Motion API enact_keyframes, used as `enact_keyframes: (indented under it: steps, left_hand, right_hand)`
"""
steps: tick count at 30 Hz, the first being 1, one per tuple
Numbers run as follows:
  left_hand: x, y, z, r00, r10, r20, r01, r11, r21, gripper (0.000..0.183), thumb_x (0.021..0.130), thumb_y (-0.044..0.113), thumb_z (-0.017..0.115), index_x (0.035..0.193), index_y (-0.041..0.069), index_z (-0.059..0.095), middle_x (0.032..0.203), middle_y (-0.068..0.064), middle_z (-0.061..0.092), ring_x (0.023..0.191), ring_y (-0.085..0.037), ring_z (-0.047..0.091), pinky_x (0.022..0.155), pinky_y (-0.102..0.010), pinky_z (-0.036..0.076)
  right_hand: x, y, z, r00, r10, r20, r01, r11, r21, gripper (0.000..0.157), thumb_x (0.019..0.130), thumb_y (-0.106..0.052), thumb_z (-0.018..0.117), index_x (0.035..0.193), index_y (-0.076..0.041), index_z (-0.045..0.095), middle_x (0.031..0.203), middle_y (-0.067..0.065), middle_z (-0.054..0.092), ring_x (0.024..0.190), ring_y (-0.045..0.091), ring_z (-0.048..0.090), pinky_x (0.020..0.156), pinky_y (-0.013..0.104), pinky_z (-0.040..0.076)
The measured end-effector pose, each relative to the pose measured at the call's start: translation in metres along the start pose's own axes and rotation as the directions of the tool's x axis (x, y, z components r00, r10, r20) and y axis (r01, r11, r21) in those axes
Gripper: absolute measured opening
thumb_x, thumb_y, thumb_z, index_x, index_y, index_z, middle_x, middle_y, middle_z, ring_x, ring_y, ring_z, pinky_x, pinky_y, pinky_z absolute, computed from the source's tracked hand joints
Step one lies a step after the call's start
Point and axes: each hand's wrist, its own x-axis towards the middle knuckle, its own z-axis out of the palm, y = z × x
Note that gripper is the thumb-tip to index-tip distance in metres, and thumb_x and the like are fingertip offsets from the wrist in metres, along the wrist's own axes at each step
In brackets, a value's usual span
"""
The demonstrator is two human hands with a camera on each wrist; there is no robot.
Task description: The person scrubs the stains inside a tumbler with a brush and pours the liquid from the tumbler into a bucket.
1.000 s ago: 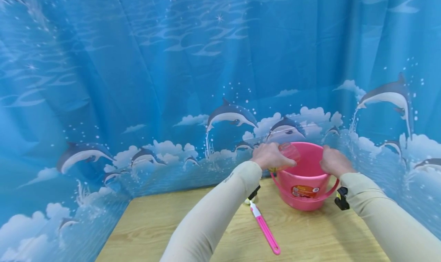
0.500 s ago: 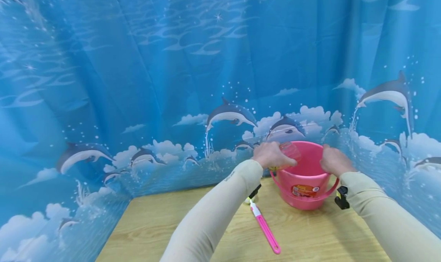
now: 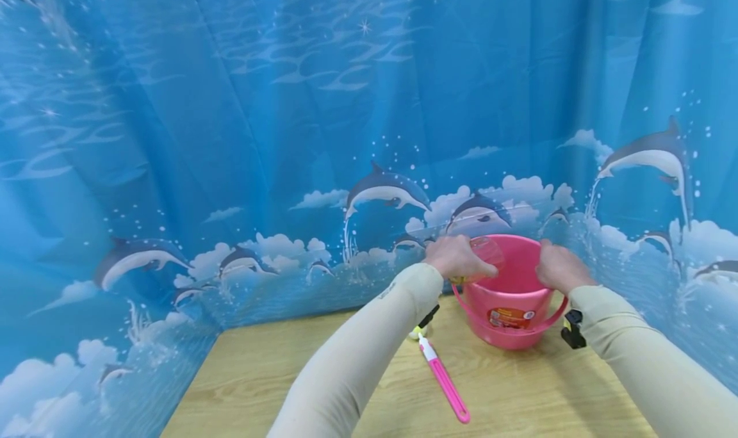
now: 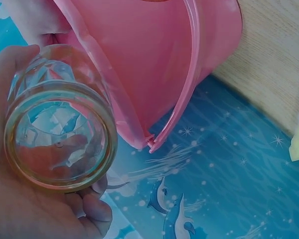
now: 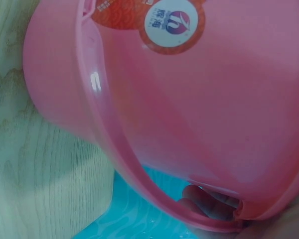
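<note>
My left hand grips a clear glass tipped on its side over the left rim of a pink bucket. In the left wrist view, one round end of the glass faces the camera, with faceted walls beyond it and fingers curled around. The bucket stands upright on the table, its handle hanging down across the front below an orange label. At the right rim, my right hand holds the bucket; in the right wrist view its fingers show behind the handle's end.
A tool with a long pink-and-white handle lies on the wooden table, its pale yellow head partly covered by my left wrist. Blue dolphin-print curtain hangs close behind the table and bucket.
</note>
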Motion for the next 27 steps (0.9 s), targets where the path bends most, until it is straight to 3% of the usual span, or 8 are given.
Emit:
enact_keyframes:
  steps: [12, 18, 27]
  left_hand:
    - [0.0, 0.005, -0.001, 0.999, -0.001, 0.035, -0.001, 0.999, 0.045, 0.038, 0.073, 0.06, 0.081, 0.079, 0.024, 0.067, 0.075, 0.011, 0.064, 0.082, -0.011, 0.056, 0.078, -0.038, 0.048]
    - [-0.004, 0.009, -0.005, 0.998, -0.024, 0.056, 0.02, 0.998, 0.058, 0.039, 0.076, 0.06, 0.079, 0.072, 0.022, 0.069, 0.067, 0.007, 0.067, 0.067, -0.012, 0.062, 0.074, -0.036, 0.045]
    - [-0.003, 0.012, -0.006, 0.995, -0.059, 0.079, 0.052, 0.994, 0.093, 0.041, 0.076, 0.062, 0.078, 0.073, 0.022, 0.069, 0.065, 0.006, 0.067, 0.062, -0.013, 0.062, 0.069, -0.034, 0.047]
  right_hand:
    - [0.0, 0.0, 0.002, 1.0, 0.017, -0.002, -0.017, 1.0, 0.015, 0.045, 0.093, 0.0, 0.054, 0.129, 0.02, 0.036, 0.106, 0.036, 0.058, 0.093, 0.045, 0.062, 0.075, 0.055, 0.057]
    - [0.0, 0.001, 0.001, 1.0, 0.006, -0.015, -0.005, 1.0, 0.013, 0.052, 0.091, 0.001, 0.053, 0.135, 0.02, 0.033, 0.112, 0.037, 0.057, 0.099, 0.048, 0.061, 0.08, 0.06, 0.055]
    - [0.001, 0.001, 0.002, 1.0, 0.009, -0.013, -0.009, 1.0, 0.017, 0.049, 0.092, 0.001, 0.052, 0.134, 0.019, 0.035, 0.112, 0.037, 0.058, 0.098, 0.046, 0.061, 0.078, 0.057, 0.056]
